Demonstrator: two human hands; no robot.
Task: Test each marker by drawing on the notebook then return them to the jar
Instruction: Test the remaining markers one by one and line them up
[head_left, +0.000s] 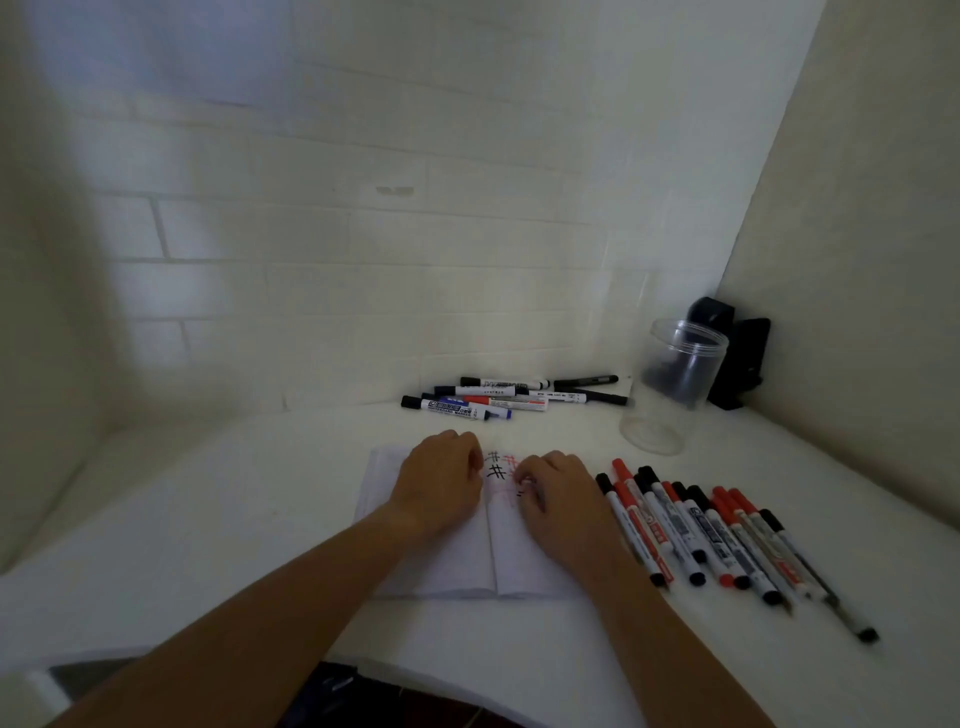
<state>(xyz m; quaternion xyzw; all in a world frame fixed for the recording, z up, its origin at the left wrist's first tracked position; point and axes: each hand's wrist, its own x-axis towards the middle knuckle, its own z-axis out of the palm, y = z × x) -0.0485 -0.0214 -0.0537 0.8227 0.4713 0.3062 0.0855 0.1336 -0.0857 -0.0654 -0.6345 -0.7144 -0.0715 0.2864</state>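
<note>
Testing: both hands sit on the notebook (452, 566), which lies open on the white table (234, 519) at about 6 o'clock.
Left hand (439, 486): knuckles up, resting on the left page near the spine; fingers curl under toward the marks. I cannot tell whether it holds anything.
Marks: black and red hash marks (498, 465) show between the two hands at the top of the pages, so several markers appear tested.
Right hand (561, 501): on the right page, fingers curled in. Something small and pale shows at the fingertips, perhaps a marker or cap, but blur hides it.
Far pile (498, 397): a heap of markers at 12 o'clock against the wall, black, red and blue caps.
Near row (727, 540): red and black markers laid side by side at 3 o'clock, just right of the notebook.
Jar (672, 387): clear, at 2 o'clock, upright; it looks empty, with a dark object (737, 358) behind it.
Progress: drawing is under way, returning seems not begun. Which group is tested I cannot tell.
</note>
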